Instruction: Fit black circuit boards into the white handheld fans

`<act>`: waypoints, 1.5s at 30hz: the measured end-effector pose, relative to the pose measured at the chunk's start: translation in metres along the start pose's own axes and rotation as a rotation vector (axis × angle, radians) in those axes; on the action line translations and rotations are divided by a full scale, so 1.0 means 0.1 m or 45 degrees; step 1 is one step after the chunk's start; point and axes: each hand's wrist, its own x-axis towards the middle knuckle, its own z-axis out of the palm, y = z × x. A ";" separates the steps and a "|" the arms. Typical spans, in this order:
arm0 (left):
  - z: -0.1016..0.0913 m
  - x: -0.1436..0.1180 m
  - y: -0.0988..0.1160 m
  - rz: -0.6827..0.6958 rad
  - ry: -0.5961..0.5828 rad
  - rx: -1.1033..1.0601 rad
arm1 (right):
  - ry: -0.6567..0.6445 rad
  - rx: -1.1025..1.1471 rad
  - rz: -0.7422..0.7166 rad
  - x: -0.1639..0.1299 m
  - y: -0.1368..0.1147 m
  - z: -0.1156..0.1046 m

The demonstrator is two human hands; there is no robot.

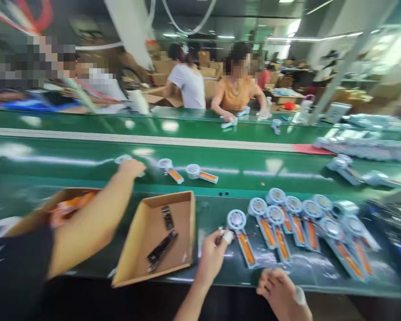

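Observation:
My left hand [213, 255] has a taped fingertip and pinches a small dark part [219, 237]. It sits just left of a white round-headed fan unit with an orange handle [240, 234] lying on the green bench [214, 209]. Down at the bench's near edge, my right hand [282, 294] is curled into a fist, also with a taped finger, and nothing shows in it. Several more fan units [297, 218] lie in a row to the right of my hands.
An open cardboard tray [143, 249] with black parts [162, 249] lies left of my left hand. A co-worker's bare arm [96, 214] reaches from the left to the green conveyor [87, 156], near two fan units [200, 173]. Other people work across the belt.

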 end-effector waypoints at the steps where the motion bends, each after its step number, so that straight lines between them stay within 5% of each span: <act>1: -0.02 0.02 -0.03 -0.013 -0.023 -0.015 | -0.012 0.204 0.017 -0.04 0.06 -0.02; 5: -0.09 0.02 -0.13 -0.078 -0.078 -0.036 | -0.108 0.471 0.056 -0.23 -0.03 -0.13; 9: -0.10 -0.08 -0.08 -0.065 -0.059 -0.021 | -0.439 0.278 -0.079 -0.04 -0.65 -0.21; 14: -0.07 -0.12 0.05 -0.029 -0.071 -0.034 | -0.156 -0.546 -0.494 0.74 -1.14 0.14; 18: -0.14 -0.14 0.00 -0.079 -0.013 -0.060 | -0.281 -0.917 -0.697 1.01 -1.00 0.43; 28: -0.23 -0.25 -0.21 -0.425 -0.011 -0.334 | -0.075 -0.676 -0.731 0.93 -0.69 0.56; 34: -0.27 -0.27 -0.30 -0.316 -0.014 -0.217 | 0.045 -0.705 -0.753 0.92 -0.71 0.61; 40: -0.25 -0.25 -0.16 -0.063 -0.104 -0.073 | 0.100 -0.800 -0.797 0.93 -0.75 0.63; 45: -0.24 -0.26 -0.14 -0.013 -0.029 0.017 | 0.176 -0.965 -0.861 0.96 -0.77 0.69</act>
